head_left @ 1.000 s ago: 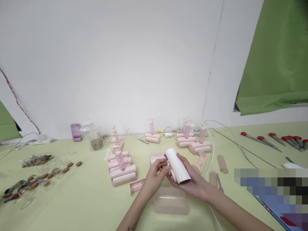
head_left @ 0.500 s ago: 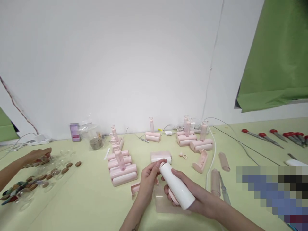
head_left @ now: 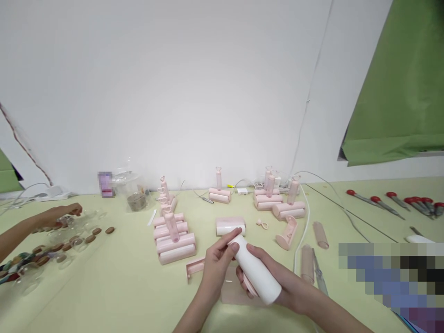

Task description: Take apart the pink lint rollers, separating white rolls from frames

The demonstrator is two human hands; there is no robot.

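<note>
My right hand (head_left: 277,273) is wrapped round a lint roller (head_left: 258,273), a smooth white cylinder with a pink part along its underside. It is tilted, its upper end pointing up and left. My left hand (head_left: 220,256) presses its fingers and thumb on that upper end; what lies under the fingertips is hidden. Below both hands a pale pink translucent sheet (head_left: 239,296) lies on the table. Just left of my left wrist is an open pink casing piece (head_left: 195,268). Beyond my fingers sits a pink and white roller (head_left: 230,226).
Several pink rollers with upright handles (head_left: 176,247) stand at left, centre back and right. A pink half-shell (head_left: 287,233), translucent tubes (head_left: 307,263) and a white cable (head_left: 302,236) lie at right, with red-handled tools (head_left: 371,201) beyond. Another person's hand (head_left: 65,213) is over clear domes at far left.
My left thumb has come over the near side of the roller's upper end. The other person's hand has lifted slightly and moved right. The view has shifted a little.
</note>
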